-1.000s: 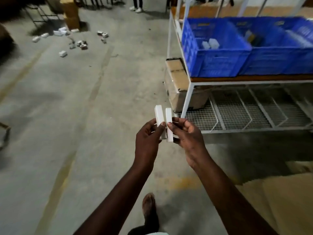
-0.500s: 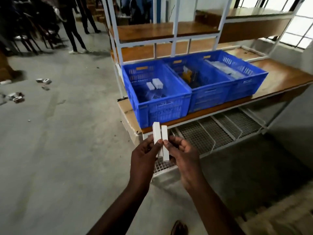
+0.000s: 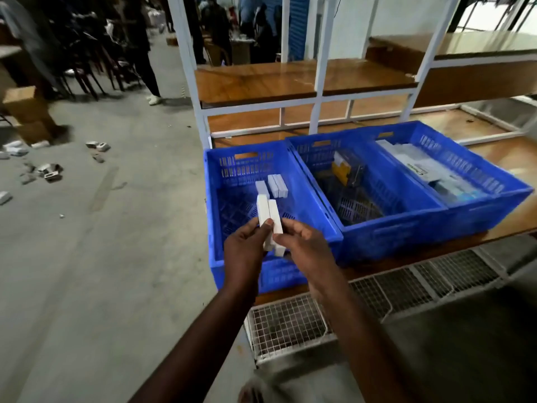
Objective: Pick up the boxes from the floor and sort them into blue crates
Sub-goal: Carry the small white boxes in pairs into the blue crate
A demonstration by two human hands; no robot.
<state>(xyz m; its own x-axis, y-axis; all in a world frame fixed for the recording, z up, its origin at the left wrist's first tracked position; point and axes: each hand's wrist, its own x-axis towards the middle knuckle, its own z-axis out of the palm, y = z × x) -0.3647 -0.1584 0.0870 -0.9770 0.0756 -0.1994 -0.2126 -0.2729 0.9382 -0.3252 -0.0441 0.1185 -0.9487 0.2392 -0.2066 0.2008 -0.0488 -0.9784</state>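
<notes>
I hold two slim white boxes (image 3: 270,216) upright, side by side, over the near part of the left blue crate (image 3: 216,228). My left hand (image 3: 247,248) pinches them from the left and my right hand (image 3: 305,248) from the right. A few white boxes (image 3: 273,186) lie at the back of that crate. The middle blue crate (image 3: 386,225) holds a yellow box (image 3: 340,171). The right blue crate (image 3: 505,187) holds flat white and blue packs. More small boxes (image 3: 49,173) lie scattered on the floor at the far left.
The crates stand on a wooden shelf of a white metal rack (image 3: 316,91), with a wire mesh shelf (image 3: 290,324) below. Cardboard cartons (image 3: 26,112) sit at the far left. People and chairs stand at the back. Grey concrete floor (image 3: 116,271) spreads to the left.
I have walked up to the rack; the crates are now close and below my hands. The two white boxes, still held by both hands, are now over the left crate.
</notes>
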